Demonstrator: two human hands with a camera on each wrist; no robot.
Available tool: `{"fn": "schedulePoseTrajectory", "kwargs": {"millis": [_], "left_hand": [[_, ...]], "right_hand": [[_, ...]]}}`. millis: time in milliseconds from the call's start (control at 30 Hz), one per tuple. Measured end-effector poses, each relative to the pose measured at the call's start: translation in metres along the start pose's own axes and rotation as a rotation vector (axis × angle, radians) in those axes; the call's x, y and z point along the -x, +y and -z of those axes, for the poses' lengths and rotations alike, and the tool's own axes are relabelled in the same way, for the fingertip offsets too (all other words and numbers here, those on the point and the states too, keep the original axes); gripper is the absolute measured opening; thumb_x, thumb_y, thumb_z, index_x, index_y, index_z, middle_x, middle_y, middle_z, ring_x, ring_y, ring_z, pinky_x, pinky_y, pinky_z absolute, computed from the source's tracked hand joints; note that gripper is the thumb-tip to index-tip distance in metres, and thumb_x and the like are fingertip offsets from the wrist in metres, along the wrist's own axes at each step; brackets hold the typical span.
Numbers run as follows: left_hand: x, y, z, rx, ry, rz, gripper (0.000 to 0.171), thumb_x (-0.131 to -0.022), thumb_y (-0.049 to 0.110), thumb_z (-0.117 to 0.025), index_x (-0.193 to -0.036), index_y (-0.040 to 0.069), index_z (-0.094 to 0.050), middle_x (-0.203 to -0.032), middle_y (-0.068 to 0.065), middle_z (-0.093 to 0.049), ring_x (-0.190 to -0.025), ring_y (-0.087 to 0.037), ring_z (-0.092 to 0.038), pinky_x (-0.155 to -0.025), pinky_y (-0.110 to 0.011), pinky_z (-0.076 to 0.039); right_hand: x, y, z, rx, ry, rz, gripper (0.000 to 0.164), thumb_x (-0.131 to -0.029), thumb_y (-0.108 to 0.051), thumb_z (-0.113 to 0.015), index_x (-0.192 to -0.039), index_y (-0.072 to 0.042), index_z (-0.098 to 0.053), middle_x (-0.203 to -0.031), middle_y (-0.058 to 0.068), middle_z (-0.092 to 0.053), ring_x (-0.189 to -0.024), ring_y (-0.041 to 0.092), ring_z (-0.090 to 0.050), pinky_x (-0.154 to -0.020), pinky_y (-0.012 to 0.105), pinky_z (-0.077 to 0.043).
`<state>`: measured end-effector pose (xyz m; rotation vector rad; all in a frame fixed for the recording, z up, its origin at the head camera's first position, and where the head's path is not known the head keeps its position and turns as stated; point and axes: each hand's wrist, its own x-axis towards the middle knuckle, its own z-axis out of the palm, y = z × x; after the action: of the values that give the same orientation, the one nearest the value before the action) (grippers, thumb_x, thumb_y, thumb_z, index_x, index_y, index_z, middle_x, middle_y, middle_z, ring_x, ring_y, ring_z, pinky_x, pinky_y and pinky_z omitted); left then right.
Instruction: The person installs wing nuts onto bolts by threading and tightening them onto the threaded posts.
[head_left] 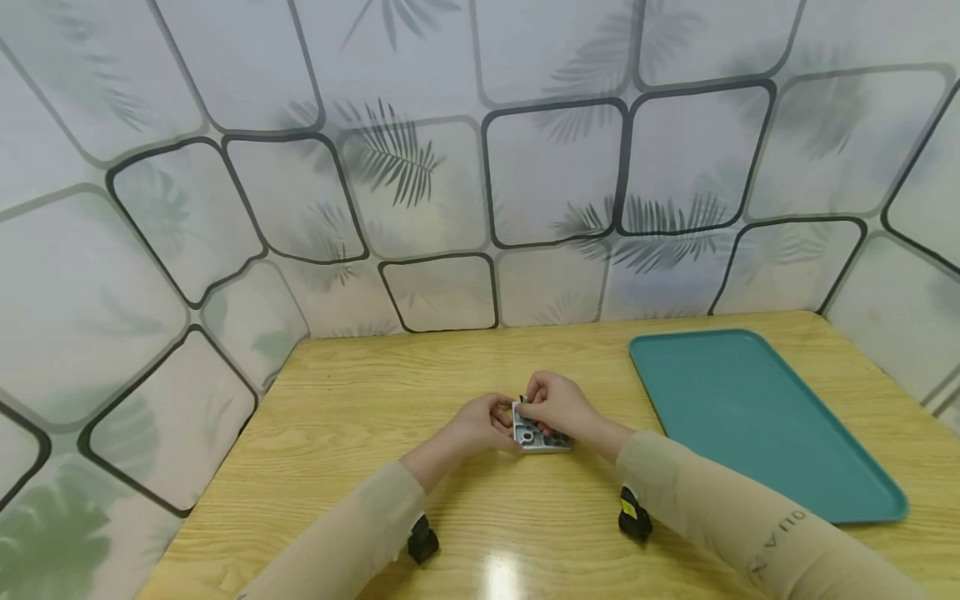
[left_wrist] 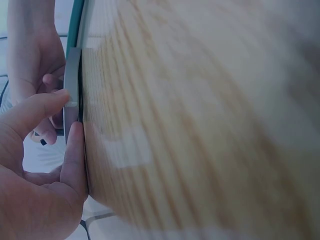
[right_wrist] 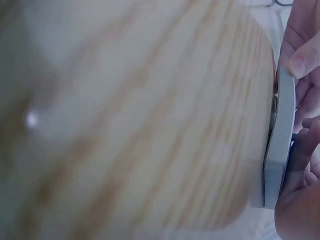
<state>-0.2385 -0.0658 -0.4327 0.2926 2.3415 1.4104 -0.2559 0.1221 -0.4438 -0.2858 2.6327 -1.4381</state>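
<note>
A flat, silver-grey metal case (head_left: 546, 450) with shaped recesses and small round parts lies on the table between my hands. My left hand (head_left: 480, 423) grips its left side, with the thumb at the near corner. In the left wrist view, the thumb and fingers of that left hand (left_wrist: 40, 175) are on the case's edge (left_wrist: 72, 75). My right hand (head_left: 561, 406) is over the case's far part, its thumb and index finger pinching a small part with a black tip (head_left: 522, 399). The fingers hide most of that part, so its kind is unclear.
A teal tray (head_left: 735, 400) lies on the wooden table (head_left: 360, 417) to the right, beyond my right forearm. A patterned cloth wall (head_left: 435, 292) stands behind the table and along its sides. Black wrist devices (head_left: 635, 517) hang under both sleeves.
</note>
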Motion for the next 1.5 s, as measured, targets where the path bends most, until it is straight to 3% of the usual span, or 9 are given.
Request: {"fn": "schedulePoseTrajectory", "kwargs": {"millis": [100, 233, 400, 533, 867, 1033, 1500], "left_hand": [[0.0, 0.0, 0.0, 0.0, -0.003, -0.005, 0.076, -0.08, -0.006, -0.087, -0.148, -0.005, -0.052, -0.108, -0.011, -0.064, -0.091, -0.016, -0.063, -0.081, -0.026, -0.055], [-0.001, -0.001, 0.0, 0.005, -0.007, -0.004, 0.075, -0.08, -0.006, -0.087, -0.147, -0.005, -0.053, -0.107, -0.011, -0.063, -0.091, -0.016, -0.062, -0.082, -0.026, -0.055], [-0.002, -0.001, 0.0, -0.001, -0.002, 0.0, 0.076, -0.079, -0.005, -0.088, -0.147, -0.005, -0.053, -0.108, -0.011, -0.064, -0.092, -0.016, -0.062, -0.081, -0.025, -0.054], [-0.002, 0.0, 0.0, -0.005, 0.007, 0.002, 0.075, -0.079, -0.006, -0.088, -0.146, -0.005, -0.054, -0.108, -0.011, -0.064, -0.092, -0.016, -0.063, -0.081, -0.024, -0.054], [-0.002, 0.001, 0.0, -0.018, 0.014, 0.007, 0.079, -0.079, -0.004, -0.088, -0.148, -0.005, -0.051, -0.111, -0.012, -0.065, -0.093, -0.016, -0.063, -0.085, -0.027, -0.055], [-0.001, 0.001, 0.0, -0.022, 0.011, 0.001, 0.077, -0.078, -0.005, -0.088, -0.147, -0.005, -0.053, -0.11, -0.012, -0.066, -0.092, -0.016, -0.063, -0.083, -0.025, -0.054], [-0.001, 0.002, 0.0, -0.009, 0.005, 0.003, 0.074, -0.078, -0.006, -0.087, -0.145, -0.004, -0.055, -0.107, -0.011, -0.065, -0.09, -0.015, -0.062, -0.081, -0.024, -0.054]], "right_hand": [[-0.001, 0.0, 0.0, 0.001, -0.008, -0.005, 0.018, -0.094, -0.009, -0.078, -0.1, -0.004, -0.062, -0.061, -0.003, -0.057, -0.048, 0.008, -0.053, -0.052, 0.023, -0.048], [-0.001, 0.003, 0.006, -0.101, -0.105, 0.032, 0.035, -0.094, -0.003, -0.074, -0.124, 0.004, -0.058, -0.068, -0.001, -0.06, -0.051, 0.01, -0.055, -0.054, 0.025, -0.052], [-0.003, 0.008, 0.015, -0.281, -0.23, 0.02, 0.045, -0.1, -0.004, -0.052, -0.142, 0.009, -0.049, -0.078, 0.002, -0.061, -0.059, 0.009, -0.057, -0.058, 0.023, -0.054], [-0.006, 0.01, 0.019, -0.397, -0.255, -0.049, 0.049, -0.099, -0.005, -0.041, -0.145, 0.01, -0.05, -0.079, 0.002, -0.061, -0.059, 0.007, -0.055, -0.055, 0.02, -0.052], [-0.006, 0.011, 0.02, -0.248, -0.277, 0.02, 0.04, -0.105, -0.003, -0.043, -0.14, 0.006, -0.063, -0.078, 0.001, -0.062, -0.056, 0.006, -0.052, -0.054, 0.018, -0.049], [-0.006, 0.013, 0.019, -0.233, -0.285, 0.054, 0.036, -0.107, -0.002, -0.046, -0.136, 0.009, -0.062, -0.077, 0.001, -0.063, -0.056, 0.004, -0.054, -0.054, 0.017, -0.049], [-0.003, 0.009, 0.017, -0.187, -0.229, 0.048, 0.028, -0.097, -0.005, -0.057, -0.12, 0.005, -0.068, -0.078, 0.0, -0.068, -0.057, 0.007, -0.056, -0.056, 0.021, -0.051]]}}
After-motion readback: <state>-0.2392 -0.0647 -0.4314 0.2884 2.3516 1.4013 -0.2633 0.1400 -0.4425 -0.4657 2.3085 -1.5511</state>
